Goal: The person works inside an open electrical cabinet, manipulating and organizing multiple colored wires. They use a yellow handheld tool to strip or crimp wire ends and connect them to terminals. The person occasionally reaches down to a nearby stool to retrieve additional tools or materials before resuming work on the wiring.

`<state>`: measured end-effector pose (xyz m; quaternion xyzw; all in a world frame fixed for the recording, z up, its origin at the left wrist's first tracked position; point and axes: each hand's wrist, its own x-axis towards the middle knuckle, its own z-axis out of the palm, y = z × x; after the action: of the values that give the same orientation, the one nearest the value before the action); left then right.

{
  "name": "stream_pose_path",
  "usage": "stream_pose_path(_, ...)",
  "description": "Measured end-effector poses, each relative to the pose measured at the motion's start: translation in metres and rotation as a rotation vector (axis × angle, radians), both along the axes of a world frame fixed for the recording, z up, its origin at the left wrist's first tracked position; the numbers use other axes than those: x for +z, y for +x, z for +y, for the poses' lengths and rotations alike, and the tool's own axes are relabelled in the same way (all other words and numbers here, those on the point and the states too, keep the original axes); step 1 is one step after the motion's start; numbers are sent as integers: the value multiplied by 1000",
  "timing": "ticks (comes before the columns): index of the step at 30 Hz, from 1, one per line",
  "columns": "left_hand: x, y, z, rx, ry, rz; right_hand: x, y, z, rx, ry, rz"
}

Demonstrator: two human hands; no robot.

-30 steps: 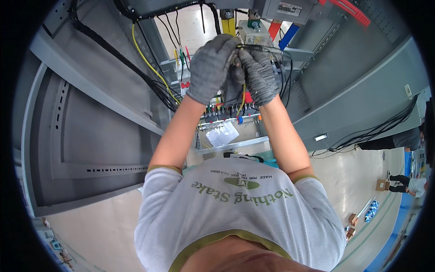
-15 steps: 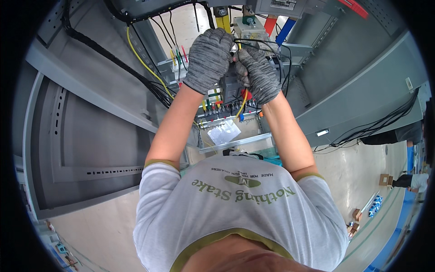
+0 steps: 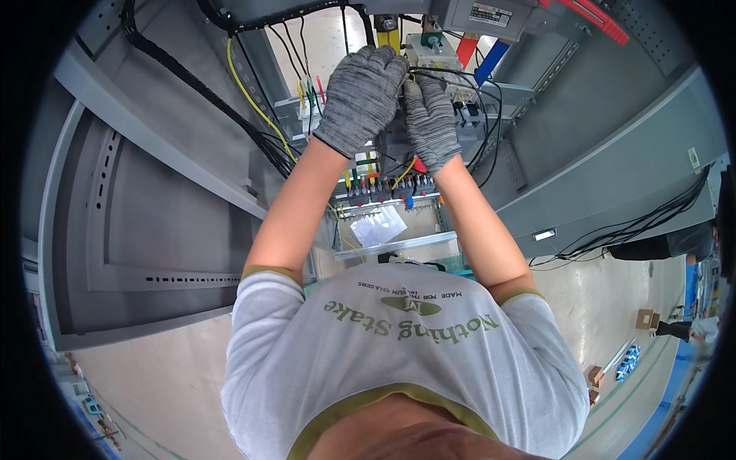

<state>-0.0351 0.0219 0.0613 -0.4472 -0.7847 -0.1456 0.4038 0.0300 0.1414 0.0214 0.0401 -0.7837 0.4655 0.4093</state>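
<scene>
In the grey metal cabinet (image 3: pixel 169 207), our forearms (image 3: pixel 484 230) converge. Left hand (image 3: pixel 363 100): back uppermost, fingers curled. Right hand (image 3: pixel 432 123): fingers upward; we cannot tell either grip. At the fingertips, black wires (image 3: pixel 445 70) run lengthwise rightward, then curve down.

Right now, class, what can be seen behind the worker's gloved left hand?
A yellow bar runs down behind the left hand, and a whitish part shows past its left edge. Whatever the hand covers is hidden.
</scene>
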Motion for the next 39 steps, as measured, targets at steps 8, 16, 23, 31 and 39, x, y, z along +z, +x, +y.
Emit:
stream_pose_path(8, -13, -4, -1, -24, 18, -22, -19, 15, -6, 297, -274, -344)
stream_pose_path(16, -7, -7, -10, 3, -83, -74, -6, 57, 16, -56, 348, -82)
stream_pose_path(23, 2, -7, -13, -56, -94, -30, 50, 10, 31, -279, 975, -116)
stream_pose_path(31, -1, -2, -22, -64, 9, -125, 56, -10, 39, 161, 692, -321)
stream_pose_path(39, -52, 16, -12, -340, 913, -945, 63, -5, 21, 328, 328, -463)
